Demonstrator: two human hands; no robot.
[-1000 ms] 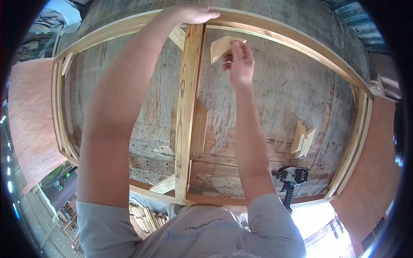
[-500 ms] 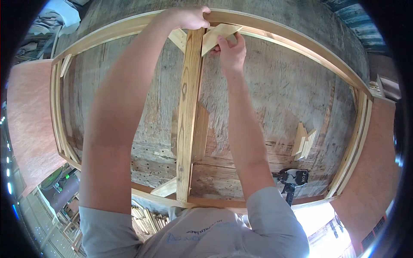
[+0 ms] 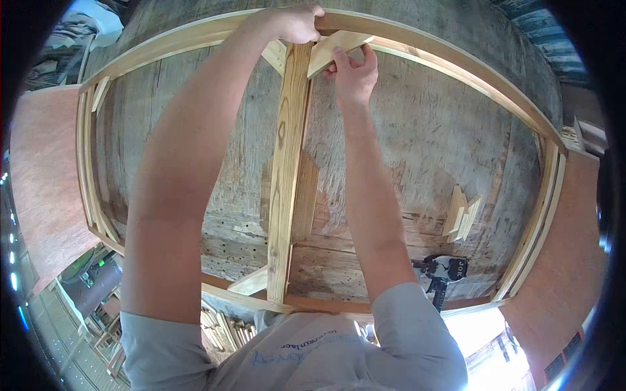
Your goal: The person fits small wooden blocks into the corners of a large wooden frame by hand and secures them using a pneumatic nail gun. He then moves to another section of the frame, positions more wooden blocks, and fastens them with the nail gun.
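Right hand [image 3: 357, 78] pinches brace [image 3: 340, 47] just ahead, at the corner of post [image 3: 287, 143] and far rail [image 3: 417, 39], long axis diagonal across it; left hand [image 3: 297, 25], just left, clamps far rail.

Single view: head-worn camera, close above the work, facing forward and steeply down; wide, dark-cornered field; shirt [image 3: 313, 355] at bottom edge, wooden frame [image 3: 285, 176] spanning the middle.
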